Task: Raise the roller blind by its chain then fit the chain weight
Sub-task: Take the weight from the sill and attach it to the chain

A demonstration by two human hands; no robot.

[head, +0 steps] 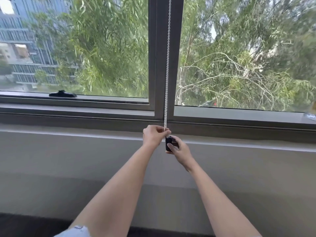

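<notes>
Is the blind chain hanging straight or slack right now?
Straight: the chain runs taut down the window frame into the left hand.

Grey-framed window [164,65] — trees [239,57] outside, grey wall [68,159] below

A white bead chain [167,65] hangs down in front of the grey window frame [160,57]. The left hand [153,135] pinches its lower end, and the right hand [179,148] grips a black chain weight [168,142] just below.
</notes>
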